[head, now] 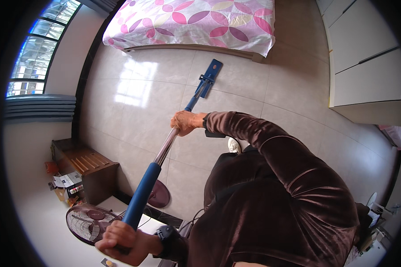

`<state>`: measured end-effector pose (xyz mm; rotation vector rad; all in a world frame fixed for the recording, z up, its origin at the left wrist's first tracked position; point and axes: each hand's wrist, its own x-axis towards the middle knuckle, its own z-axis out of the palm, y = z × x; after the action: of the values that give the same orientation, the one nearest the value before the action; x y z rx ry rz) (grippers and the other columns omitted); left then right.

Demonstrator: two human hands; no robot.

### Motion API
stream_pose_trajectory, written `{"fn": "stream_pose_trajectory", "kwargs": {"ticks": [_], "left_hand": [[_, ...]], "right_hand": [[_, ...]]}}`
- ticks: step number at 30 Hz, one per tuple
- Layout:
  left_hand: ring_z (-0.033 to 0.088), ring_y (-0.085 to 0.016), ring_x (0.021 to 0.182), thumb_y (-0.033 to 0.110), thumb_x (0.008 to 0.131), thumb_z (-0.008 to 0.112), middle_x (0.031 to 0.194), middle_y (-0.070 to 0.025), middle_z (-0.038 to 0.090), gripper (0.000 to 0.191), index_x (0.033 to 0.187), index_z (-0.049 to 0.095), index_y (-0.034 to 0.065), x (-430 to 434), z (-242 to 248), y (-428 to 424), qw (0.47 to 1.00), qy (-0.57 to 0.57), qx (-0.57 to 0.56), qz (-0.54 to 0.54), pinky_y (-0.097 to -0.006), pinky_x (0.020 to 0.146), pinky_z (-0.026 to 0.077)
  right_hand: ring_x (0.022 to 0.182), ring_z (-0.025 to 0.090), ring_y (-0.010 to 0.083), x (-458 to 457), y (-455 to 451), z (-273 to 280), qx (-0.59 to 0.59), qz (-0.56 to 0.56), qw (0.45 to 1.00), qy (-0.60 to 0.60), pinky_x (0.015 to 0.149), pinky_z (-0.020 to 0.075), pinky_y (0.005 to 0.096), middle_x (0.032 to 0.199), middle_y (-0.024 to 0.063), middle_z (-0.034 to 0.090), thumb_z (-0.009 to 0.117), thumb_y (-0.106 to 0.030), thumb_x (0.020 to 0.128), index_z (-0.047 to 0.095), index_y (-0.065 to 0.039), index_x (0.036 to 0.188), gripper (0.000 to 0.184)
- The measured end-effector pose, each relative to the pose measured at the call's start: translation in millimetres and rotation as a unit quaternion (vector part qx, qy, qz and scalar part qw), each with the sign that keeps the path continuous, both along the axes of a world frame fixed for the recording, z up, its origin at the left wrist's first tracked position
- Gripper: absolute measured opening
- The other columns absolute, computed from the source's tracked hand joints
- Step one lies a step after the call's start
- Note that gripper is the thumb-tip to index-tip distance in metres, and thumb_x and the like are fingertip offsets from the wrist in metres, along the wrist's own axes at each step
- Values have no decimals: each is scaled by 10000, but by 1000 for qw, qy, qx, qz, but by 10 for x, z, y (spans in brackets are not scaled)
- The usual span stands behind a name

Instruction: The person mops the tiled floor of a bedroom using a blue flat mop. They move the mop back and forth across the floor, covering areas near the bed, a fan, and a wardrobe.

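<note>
A flat mop with a blue head (210, 78) runs diagonally across the view. My left hand (123, 242) is wrapped around the top end of its blue handle grip (142, 195). Farther down, my right hand (186, 122) grips the pole near where the shiny metal tube (166, 147) meets a blue lower sleeve (191, 104). The mop head lies on the grey tiled floor (234, 100), short of the bed's foot end. Both wrists wear dark straps.
A bed with a pink and purple patterned sheet (200, 20) is ahead. White cabinets (364, 76) line the right. On the left are a brown wooden cabinet (100, 180), an electric fan (93, 222) and its round base (160, 194). My shoe (234, 146) shows on the floor.
</note>
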<state>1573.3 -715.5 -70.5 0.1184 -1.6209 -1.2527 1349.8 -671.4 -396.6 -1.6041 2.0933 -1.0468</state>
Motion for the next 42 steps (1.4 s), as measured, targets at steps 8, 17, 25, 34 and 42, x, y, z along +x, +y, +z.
{"fn": "stream_pose_trajectory", "kwargs": {"ticks": [8, 17, 25, 34, 42], "left_hand": [[292, -95, 389, 201, 877, 368, 474, -9, 297, 166, 808, 372, 50, -36, -205, 46, 999, -20, -24, -11, -225, 405, 288], [354, -87, 362, 181, 901, 391, 489, -32, 372, 164, 814, 380, 42, -424, 59, -107, 961, 5, 58, -269, -199, 427, 337], [342, -84, 353, 125, 883, 381, 477, -49, 357, 120, 825, 420, 27, -1144, 60, 213, 909, -20, 91, -407, -206, 358, 297], [270, -95, 372, 115, 855, 383, 525, -49, 333, 85, 783, 383, 69, -1088, 46, 111, 927, 0, 65, -369, -244, 393, 233], [417, -179, 388, -58, 771, 357, 526, -117, 451, 121, 705, 457, -39, -289, -141, 379, 947, -25, 74, -312, -311, 375, 356]], "right_hand": [[653, 609, 355, -144, 81, -73, 51, -13, 998, -17, 581, 493, 446, 643, 156, 613, 564, -218, 644, 586, -64, 576, 169], [609, 598, 396, 262, 1435, 130, 58, -184, 981, -31, 594, 500, 470, 606, 182, 594, 551, -205, 608, 569, -61, 539, 161], [603, 559, 426, 431, 2369, 291, 121, -294, 942, -108, 535, 452, 476, 588, 190, 560, 592, -139, 582, 529, -43, 526, 128], [558, 566, 413, 76, 1972, 3, 82, -251, 963, -48, 520, 473, 469, 567, 185, 567, 568, -178, 596, 541, -53, 520, 148], [662, 586, 370, 65, 1890, -74, 142, -198, 965, 99, 585, 491, 440, 630, 128, 586, 620, -129, 569, 535, -96, 579, 91]]}}
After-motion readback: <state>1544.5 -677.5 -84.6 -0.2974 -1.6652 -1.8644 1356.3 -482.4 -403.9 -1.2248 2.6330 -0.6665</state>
